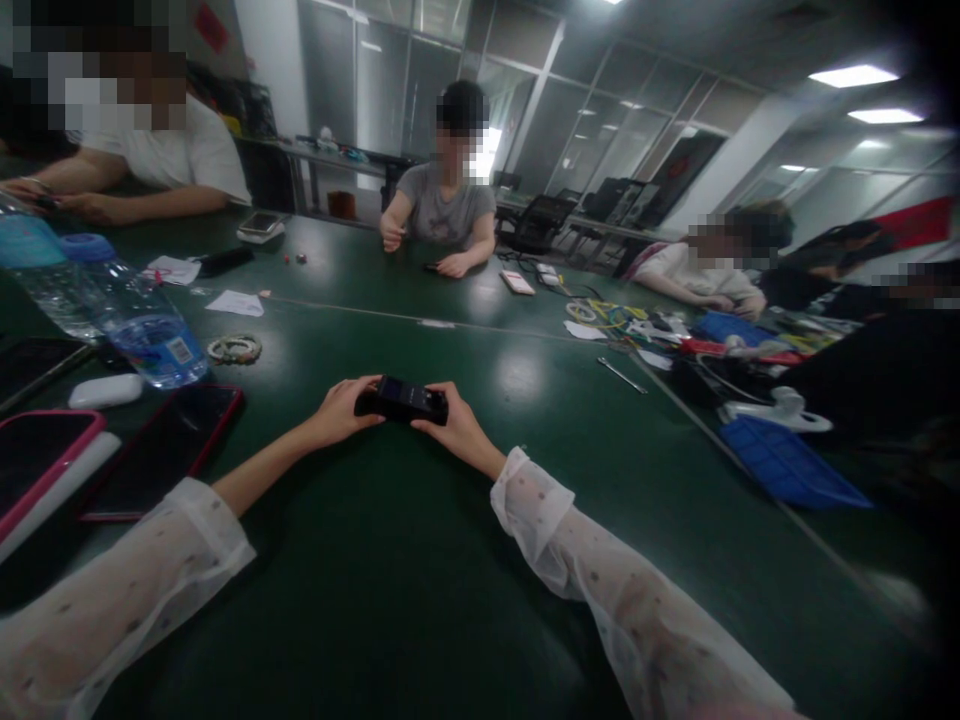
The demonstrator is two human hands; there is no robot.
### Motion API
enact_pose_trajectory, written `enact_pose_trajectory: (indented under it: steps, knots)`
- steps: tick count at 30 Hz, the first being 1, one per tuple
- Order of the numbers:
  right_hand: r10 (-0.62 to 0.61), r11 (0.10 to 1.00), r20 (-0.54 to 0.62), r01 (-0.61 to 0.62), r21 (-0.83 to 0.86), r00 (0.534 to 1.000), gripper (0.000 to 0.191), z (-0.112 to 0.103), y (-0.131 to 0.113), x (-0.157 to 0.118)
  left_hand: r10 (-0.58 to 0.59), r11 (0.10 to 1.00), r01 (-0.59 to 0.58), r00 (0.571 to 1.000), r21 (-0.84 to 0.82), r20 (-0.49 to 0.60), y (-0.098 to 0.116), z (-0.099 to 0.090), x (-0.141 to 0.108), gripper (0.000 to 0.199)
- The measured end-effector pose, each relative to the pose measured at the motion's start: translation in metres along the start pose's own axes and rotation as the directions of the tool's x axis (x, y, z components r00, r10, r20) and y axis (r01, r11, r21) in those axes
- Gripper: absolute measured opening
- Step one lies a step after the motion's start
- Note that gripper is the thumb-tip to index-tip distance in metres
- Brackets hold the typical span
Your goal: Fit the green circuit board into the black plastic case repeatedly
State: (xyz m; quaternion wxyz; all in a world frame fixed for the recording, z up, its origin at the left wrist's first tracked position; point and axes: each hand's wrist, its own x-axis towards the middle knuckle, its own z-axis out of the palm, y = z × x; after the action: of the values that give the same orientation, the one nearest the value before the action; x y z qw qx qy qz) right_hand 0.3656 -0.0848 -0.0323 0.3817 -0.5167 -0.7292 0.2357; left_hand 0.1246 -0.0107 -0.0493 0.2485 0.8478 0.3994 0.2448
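A small black box-shaped device (405,399) with a dark screen on its top is held between my two hands, over the middle of the green table (390,580). My left hand (345,410) is closed around its left end, thumb on the near side. At the right end my right hand (455,420) grips it the same way. Whether the device touches the table or is slightly lifted, I cannot tell. To the left of my left hand lies a beaded bracelet (235,349), and closer to me a phone with a red edge (169,445).
Water bottles (154,330), a white case (106,391) and a pink-edged phone (45,460) crowd the left. A wrench (622,375), tangled cables (607,315) and a blue bin (787,460) are on the right. Several people sit around the table.
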Motion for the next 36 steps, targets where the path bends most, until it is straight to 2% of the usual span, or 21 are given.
enact_pose_trajectory:
  steps: [27, 36]
  knots:
    - [0.003, 1.0, -0.009, -0.002, 0.022, 1.0, 0.054, 0.0001, 0.0003, -0.0004, -0.011, 0.998, 0.011, 1.0, -0.056, -0.006, -0.0012, 0.0003, -0.0002, 0.063]
    - [-0.103, 0.995, -0.012, 0.103, -0.012, 0.995, 0.055, -0.0001, 0.0024, -0.0002, -0.01, 0.991, 0.009, 1.0, -0.132, -0.01, 0.0041, -0.0022, -0.0023, 0.064]
